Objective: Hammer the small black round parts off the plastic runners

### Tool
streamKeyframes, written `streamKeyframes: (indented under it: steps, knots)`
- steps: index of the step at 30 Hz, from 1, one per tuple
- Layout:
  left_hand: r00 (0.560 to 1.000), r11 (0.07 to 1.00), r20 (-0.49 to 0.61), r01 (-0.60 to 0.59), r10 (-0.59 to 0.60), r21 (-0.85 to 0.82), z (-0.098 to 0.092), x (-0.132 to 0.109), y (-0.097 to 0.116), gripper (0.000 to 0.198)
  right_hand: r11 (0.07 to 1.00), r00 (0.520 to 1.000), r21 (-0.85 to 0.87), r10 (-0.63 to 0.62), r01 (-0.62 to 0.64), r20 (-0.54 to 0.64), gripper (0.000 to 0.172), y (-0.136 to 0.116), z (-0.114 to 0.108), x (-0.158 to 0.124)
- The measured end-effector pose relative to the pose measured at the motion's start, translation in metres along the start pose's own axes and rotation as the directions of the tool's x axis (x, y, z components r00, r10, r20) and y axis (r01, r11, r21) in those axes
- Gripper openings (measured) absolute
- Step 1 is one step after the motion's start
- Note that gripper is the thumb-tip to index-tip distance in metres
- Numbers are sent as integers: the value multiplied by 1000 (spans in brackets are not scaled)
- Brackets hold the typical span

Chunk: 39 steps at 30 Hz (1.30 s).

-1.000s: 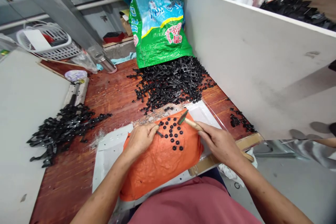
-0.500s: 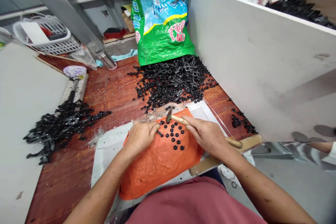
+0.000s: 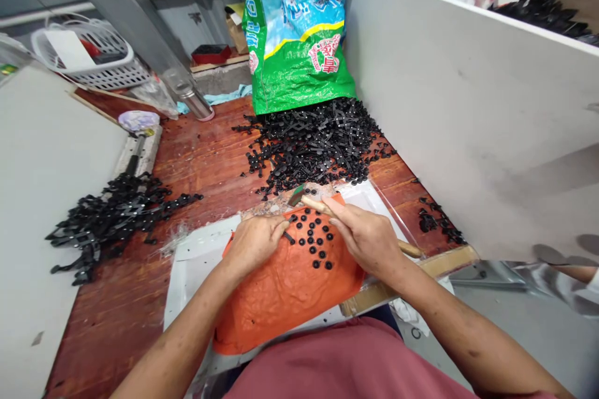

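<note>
My left hand [image 3: 255, 242] rests at the left side of an orange cloth-like sheet [image 3: 271, 308]. Its thumb and fingers pinch a small black strap-like part [image 3: 289, 237], mostly hidden by the fingertips. My right hand [image 3: 372, 238] is wrapped around the wooden handle of a hammer [image 3: 314, 203]. The metal head, tilted, hangs just above and right of my left fingertips, near a speckled stone slab [image 3: 270, 207]. Several small round black pieces [image 3: 310, 240] lie scattered on the orange sheet between my hands.
Past the slab, a large heap of black parts [image 3: 318, 143] spills from a green and blue sack [image 3: 304, 84]. Another black pile [image 3: 116, 218] lies left. A grey-white panel [image 3: 458, 112] walls off the right. A metal flask [image 3: 199, 103] and white basket [image 3: 107, 76] are back left.
The hammer head has risen slightly and tilted to a flatter angle, away from my left fingertips. My left hand keeps its pinch. The whole view has shifted a little.
</note>
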<state>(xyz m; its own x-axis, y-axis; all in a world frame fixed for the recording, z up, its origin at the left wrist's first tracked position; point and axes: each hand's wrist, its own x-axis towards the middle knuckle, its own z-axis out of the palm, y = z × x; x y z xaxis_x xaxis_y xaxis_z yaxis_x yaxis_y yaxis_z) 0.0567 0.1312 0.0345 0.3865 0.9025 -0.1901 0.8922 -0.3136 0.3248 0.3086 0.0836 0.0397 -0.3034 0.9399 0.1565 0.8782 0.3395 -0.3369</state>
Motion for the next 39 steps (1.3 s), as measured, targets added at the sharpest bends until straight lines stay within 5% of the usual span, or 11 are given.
streamKeyframes:
  steps: [4,10,15,22,29,35,39]
  knots:
    - [1000,1000,10,11,-11,-10,3,0,-3,40,999,996,36,1,-4,89,46,0,4,-1]
    - [998,976,-65,-17,2,-219,10,-8,-7,41,942,984,300,173,-153,-43,48,16,-3,-14]
    - [1000,967,-18,-29,26,-253,12,-17,-1,42,901,940,274,340,-335,31,44,34,2,-49]
    - [1000,996,-9,-7,6,-94,15,-16,10,43,892,910,197,414,-407,9,44,41,19,-78]
    - [999,1000,40,13,-13,2,11,-15,15,41,919,934,179,357,-352,4,43,39,14,-77]
    - [996,998,72,48,-51,35,6,-12,17,41,985,986,41,165,-166,35,44,24,-2,-54]
    - [996,997,69,54,-50,-52,8,-13,15,41,994,999,103,40,-39,-10,46,7,-7,-35]
